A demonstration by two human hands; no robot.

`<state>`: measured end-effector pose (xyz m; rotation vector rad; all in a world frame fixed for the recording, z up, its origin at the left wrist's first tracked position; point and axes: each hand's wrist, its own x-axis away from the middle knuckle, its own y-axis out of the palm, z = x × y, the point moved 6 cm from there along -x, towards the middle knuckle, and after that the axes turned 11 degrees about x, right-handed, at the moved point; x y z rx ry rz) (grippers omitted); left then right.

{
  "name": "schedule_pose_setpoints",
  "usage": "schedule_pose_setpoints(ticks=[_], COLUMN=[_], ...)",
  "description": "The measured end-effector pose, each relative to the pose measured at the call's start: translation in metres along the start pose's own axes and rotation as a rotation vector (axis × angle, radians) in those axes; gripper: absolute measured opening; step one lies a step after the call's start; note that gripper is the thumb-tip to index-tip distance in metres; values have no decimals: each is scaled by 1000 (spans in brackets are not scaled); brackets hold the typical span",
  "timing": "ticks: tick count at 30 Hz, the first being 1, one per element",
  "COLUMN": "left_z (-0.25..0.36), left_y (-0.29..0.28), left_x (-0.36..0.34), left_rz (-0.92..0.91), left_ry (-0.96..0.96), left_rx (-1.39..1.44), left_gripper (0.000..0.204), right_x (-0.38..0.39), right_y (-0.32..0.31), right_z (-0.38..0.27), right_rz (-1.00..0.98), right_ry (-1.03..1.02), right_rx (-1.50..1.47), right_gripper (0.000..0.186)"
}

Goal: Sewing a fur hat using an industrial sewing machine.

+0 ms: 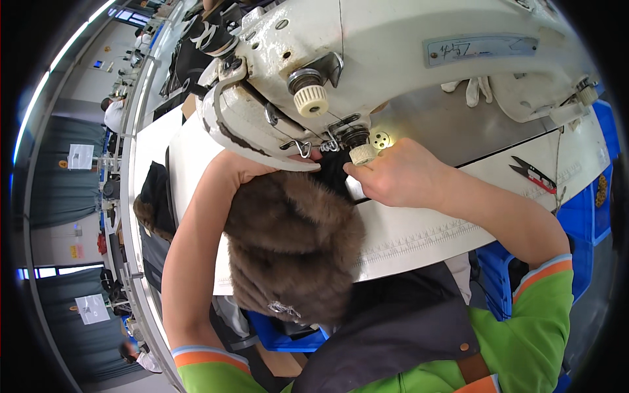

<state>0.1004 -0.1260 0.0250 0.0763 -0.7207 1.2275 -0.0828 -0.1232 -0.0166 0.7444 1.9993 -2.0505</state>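
A brown fur piece (295,242) with a small silvery emblem hangs over the near edge of the sewing table. Its black fabric (335,171) runs up under the needle area of the white sewing machine (386,39). My right hand (396,173) is closed, thumb and finger pinching the black fabric's edge just right of the presser area. My left hand (246,167) reaches in at the fur's upper left. The machine's curved white guard (226,124) covers most of its fingers; one fingertip shows near the needle, so its grip is unclear.
Red-handled thread snips (534,175) lie on the table at right. A white glove (478,90) rests behind the machine arm. Another black and brown fur piece (154,203) is at left. Blue bins (583,216) stand right and below. Other people sit far left.
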Motion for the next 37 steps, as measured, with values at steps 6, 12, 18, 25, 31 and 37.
schedule_pose_setpoints(ticks=[6,12,18,25,31,37], left_z=[2,0,10,22,13,9], left_y=[5,6,41,73,78,94], left_x=[-2,16,32,36,29,37], left_rz=[54,246,512,708,718,833], left_ry=[33,140,299,575,350,500], left_rx=[-214,-180,-389,-645,-771,-751], left_gripper=[33,29,17,11,13,17], right_x=[1,-1,0,5,5,5], right_y=[-4,-4,-1,-1,-3,-2], right_z=[-1,-4,-2,-3,-4,-1], right_rz=[-19,-17,-2,8,-12,-50], right_ry=[-1,-8,-13,-15,-5,-16], right_rx=[25,22,20,79,77,9], right_gripper=[8,9,31,16,14,21])
